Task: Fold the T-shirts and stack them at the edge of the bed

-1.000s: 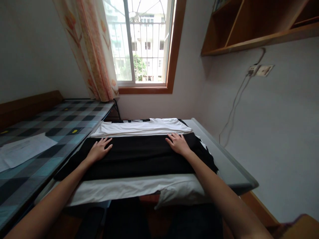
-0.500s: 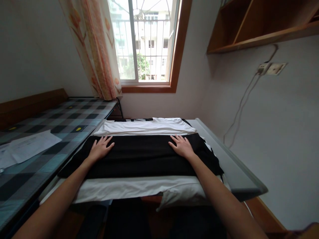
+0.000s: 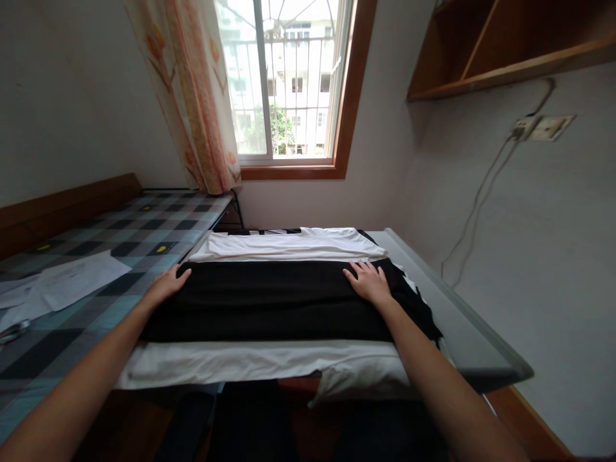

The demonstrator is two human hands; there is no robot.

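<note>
A folded black garment lies in a long flat band across the table, over white cloth. My left hand rests at its far left end, thumb spread apart from the fingers, whose tips are partly hidden. On the right part of the black garment my right hand lies flat with its fingers spread. Behind the band lies a white garment. In front, pale cloth shows along the near edge and hangs down toward the right.
The grey table reaches to the right wall. At the left stands a bed with a checked cover, with papers on it. A window and a flowered curtain are behind; a wooden shelf hangs above right.
My left hand has slid left from the top of the black garment to its left end. My right hand stays flat on the garment. The view has shifted slightly left.
</note>
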